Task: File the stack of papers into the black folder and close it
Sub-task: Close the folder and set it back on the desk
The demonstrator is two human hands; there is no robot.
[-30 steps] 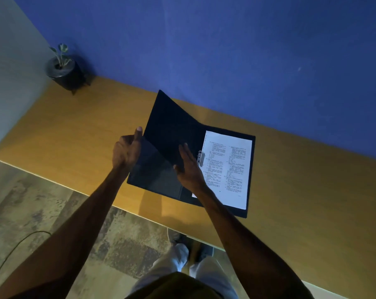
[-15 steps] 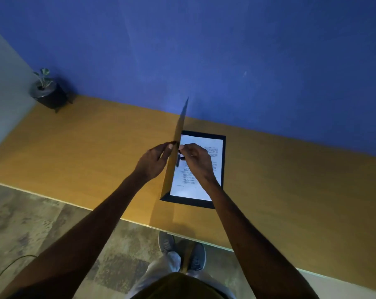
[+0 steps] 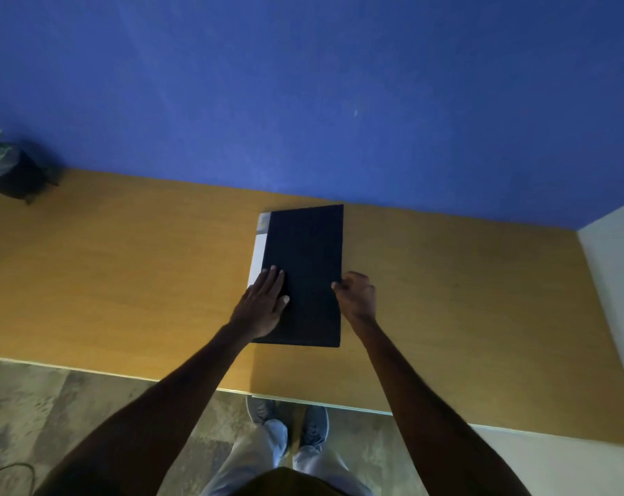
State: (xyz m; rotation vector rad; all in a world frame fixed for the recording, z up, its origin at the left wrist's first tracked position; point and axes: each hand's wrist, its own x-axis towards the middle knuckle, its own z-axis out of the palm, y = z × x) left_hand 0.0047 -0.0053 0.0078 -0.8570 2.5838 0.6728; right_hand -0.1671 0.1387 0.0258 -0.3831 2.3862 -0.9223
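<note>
The black folder (image 3: 305, 266) lies closed and flat on the wooden desk (image 3: 124, 281), close to the blue wall. A white strip of the papers (image 3: 257, 252) shows along its left edge. My left hand (image 3: 264, 302) rests flat, fingers spread, on the cover's lower left part. My right hand (image 3: 357, 295) is at the folder's right edge, fingers curled, fingertips touching that edge; whether it pinches the cover I cannot tell.
A small potted plant (image 3: 6, 170) stands at the desk's far left corner against the blue wall (image 3: 303, 94). A pale side wall (image 3: 618, 266) bounds the desk on the right. The desk's front edge (image 3: 124, 375) runs just above my shoes.
The cover, lifted and then upright in the earlier frames, has swung right and come down over the papers. My left hand now lies flat on it; my right hand moved to the right edge.
</note>
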